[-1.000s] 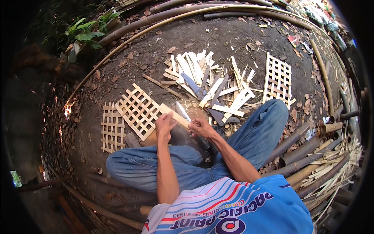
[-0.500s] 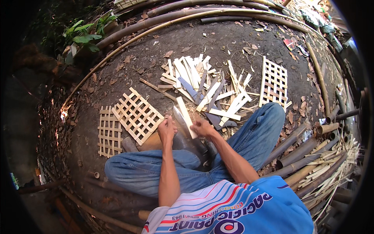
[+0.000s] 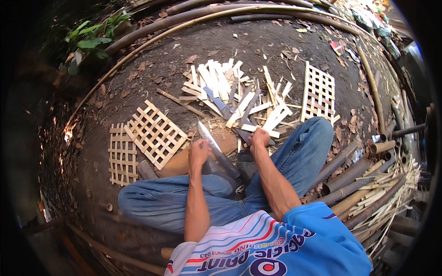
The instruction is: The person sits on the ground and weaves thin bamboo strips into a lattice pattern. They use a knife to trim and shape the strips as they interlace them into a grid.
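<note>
My left hand [image 3: 200,151] is curled beside the blade of a large knife [image 3: 212,143]. Whatever lies in its fingers, if anything, is hidden. The knife slants between my legs, tip pointing away, its dark lower part towards my lap. My right hand [image 3: 260,137] is closed over a pale bamboo strip [image 3: 274,133] at the near edge of a pile. Beyond my hands lies that pile of cut bamboo strips [image 3: 220,78], with a blue-handled tool [image 3: 215,97] among them. A wooden block [image 3: 177,160] sits under the knife, left of my knees.
Two woven bamboo lattices [image 3: 156,134] [image 3: 123,155] overlap on the left; another lattice [image 3: 318,92] lies at right. Bamboo poles [image 3: 338,172] and thin split strips [image 3: 391,198] are heaped at lower right. Long poles [image 3: 184,22] cross the far side.
My right hand has moved right and away from me, from a strip beside the knife to the pile. That strip no longer stands by the blade. My left hand stays near the knife.
</note>
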### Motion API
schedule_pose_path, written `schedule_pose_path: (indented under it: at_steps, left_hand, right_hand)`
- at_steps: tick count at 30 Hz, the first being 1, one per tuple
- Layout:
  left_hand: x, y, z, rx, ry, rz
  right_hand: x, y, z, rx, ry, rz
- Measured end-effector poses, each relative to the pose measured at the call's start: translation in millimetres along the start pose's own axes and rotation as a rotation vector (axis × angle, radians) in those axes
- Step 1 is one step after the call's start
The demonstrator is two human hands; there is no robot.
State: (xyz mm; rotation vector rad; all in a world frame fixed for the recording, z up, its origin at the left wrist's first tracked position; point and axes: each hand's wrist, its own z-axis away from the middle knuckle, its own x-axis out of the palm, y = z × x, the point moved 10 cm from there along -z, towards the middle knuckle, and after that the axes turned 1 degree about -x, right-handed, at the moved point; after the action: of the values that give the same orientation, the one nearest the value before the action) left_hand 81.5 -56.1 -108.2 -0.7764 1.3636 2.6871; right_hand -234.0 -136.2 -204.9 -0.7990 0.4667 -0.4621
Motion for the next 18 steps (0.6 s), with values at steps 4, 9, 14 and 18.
schedule_pose_path:
  at_steps: [4,9,14,18]
  left_hand:
    - [13.8,4.8,0.8,0.064,-0.067,0.002]
    - [12.8,-3.9,4.6,0.030,-0.087,-0.070]
    - [17.5,-8.5,3.0,0.023,-0.105,-0.105]
    - [17.2,-12.2,3.5,0.019,-0.124,-0.126]
  right_hand:
    - [-10.3,51.6,11.2,0.234,0.036,-0.361]
    - [0.6,36.5,7.4,0.305,0.040,-0.427]
    - [10.9,41.7,-6.3,0.405,-0.053,-0.478]
    - [27.1,39.8,6.0,0.430,-0.059,-0.552]
